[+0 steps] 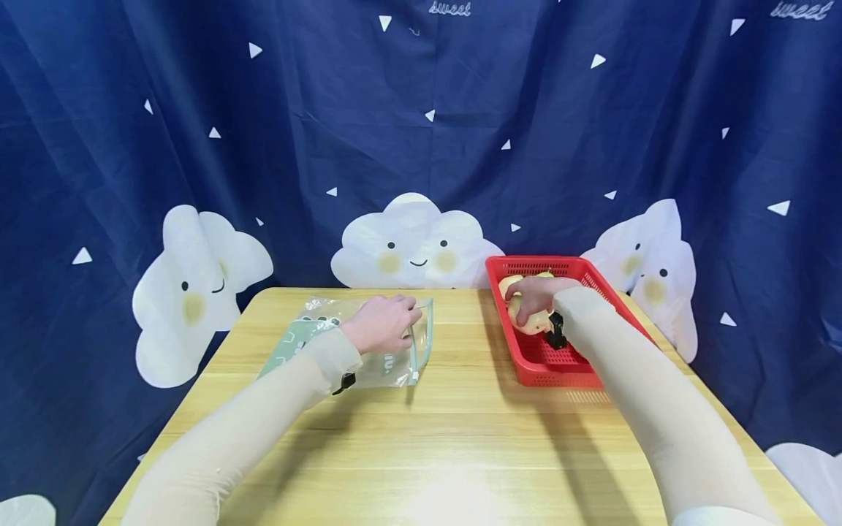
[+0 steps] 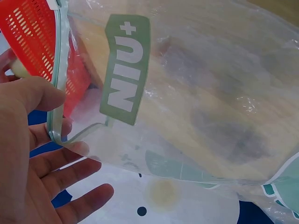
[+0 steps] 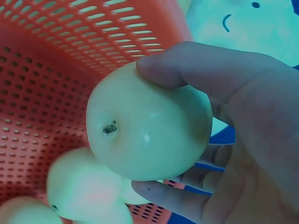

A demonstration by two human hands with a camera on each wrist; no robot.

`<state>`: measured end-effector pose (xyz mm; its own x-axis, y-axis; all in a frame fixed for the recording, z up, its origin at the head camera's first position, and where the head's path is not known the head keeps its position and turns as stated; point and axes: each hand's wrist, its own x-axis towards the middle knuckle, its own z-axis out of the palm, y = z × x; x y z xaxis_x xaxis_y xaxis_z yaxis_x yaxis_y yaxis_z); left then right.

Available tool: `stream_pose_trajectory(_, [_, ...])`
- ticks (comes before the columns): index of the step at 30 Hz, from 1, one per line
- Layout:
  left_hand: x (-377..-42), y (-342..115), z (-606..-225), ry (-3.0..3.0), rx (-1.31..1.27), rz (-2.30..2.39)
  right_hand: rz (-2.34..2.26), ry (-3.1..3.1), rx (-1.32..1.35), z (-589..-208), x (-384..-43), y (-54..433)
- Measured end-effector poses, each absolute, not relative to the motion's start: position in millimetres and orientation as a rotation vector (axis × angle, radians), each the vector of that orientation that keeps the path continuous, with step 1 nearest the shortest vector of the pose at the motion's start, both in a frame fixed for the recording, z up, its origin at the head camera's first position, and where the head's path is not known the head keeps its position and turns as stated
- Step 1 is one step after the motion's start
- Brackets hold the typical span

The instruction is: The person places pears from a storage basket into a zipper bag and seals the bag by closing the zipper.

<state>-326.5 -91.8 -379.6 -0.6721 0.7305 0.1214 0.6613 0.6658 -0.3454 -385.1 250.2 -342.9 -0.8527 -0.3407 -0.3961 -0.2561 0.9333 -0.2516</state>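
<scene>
Near the middle of the table my left hand [image 1: 384, 323] pinches the zip edge of a clear plastic zip bag [image 2: 187, 84] between thumb and index finger. The bag has a green NIU+ label and its mouth stands partly open; inside, I see no object clearly. My right hand [image 1: 536, 294] grips a pale yellow, round, apple- or pear-like fruit [image 3: 145, 123] over the red basket [image 1: 595, 378]. Its thumb lies on top, fingers around the far side. More pale fruits [image 3: 81, 182] lie below in the basket.
The light wooden table [image 1: 447, 438] carries the bag on the left and the basket at the back right. A dark blue curtain [image 1: 395, 161] with clouds hangs close behind the table's far edge. Black wrist devices sit below both hands.
</scene>
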Motion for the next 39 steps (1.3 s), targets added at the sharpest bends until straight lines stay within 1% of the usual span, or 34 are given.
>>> stream_pose_trajectory(5, [-326.1, -90.7, -378.6, -2.657, -1.112, 0.401, -0.140, 2.703, -0.500, -318.8, -378.9, 248.9])
stream_pose_trajectory(11, [-327.1, -87.6, -378.1, -2.678, -1.095, 0.429, -0.015, 2.785, -0.583, -298.3, -379.3, 246.1])
stream_pose_trajectory(18, [-326.6, -79.6, -373.9, -2.701, -1.090, 0.408, -0.018, 2.792, -0.595, -284.3, -377.2, 236.0])
stream_pose_trajectory(24, [-325.3, -72.0, -373.3, -2.701, -1.094, 0.410, -0.085, 2.777, -0.620, -280.7, -374.4, 213.7])
stream_pose_trajectory(28, [-326.4, -67.8, -374.2, -2.694, -1.078, 0.416, -0.176, 2.752, -0.577, -282.6, -374.6, 194.0])
stream_pose_trajectory(31, [-328.0, -66.4, -375.2, -2.687, -1.059, 0.409, -0.246, 2.710, -0.597, -289.9, -376.9, 178.2])
stream_pose_trajectory(34, [-329.4, -65.1, -376.1, -2.689, -1.047, 0.405, -0.272, 2.670, -0.595, -301.9, -379.7, 166.2])
stream_pose_trajectory(39, [-329.1, -64.7, -376.5, -2.701, -1.046, 0.408, -0.479, 2.533, -0.514, -330.2, -384.4, 151.3])
